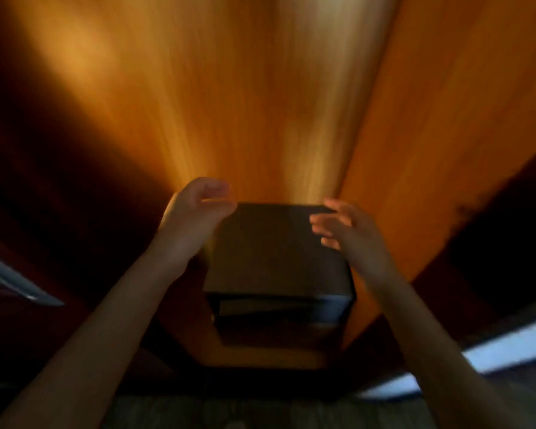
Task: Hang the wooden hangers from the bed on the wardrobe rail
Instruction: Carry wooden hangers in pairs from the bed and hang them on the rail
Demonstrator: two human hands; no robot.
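The view is blurred and looks into an orange-brown wooden wardrobe (217, 97). No wooden hanger and no rail show in this frame. Both my arms reach forward inside it. My left hand (200, 199) is up at the left, fingers curled loosely, holding nothing. My right hand (341, 224) is at the right with its fingers spread apart and empty. Between the two hands sits a dark box-like safe (276, 252) on the wardrobe's lower shelf, its top facing me.
The wardrobe's right side panel (446, 119) rises beside my right hand. Dark door edges stand at both sides. A pale strip (508, 348) shows at the lower right and a grey bar (16, 283) at the lower left.
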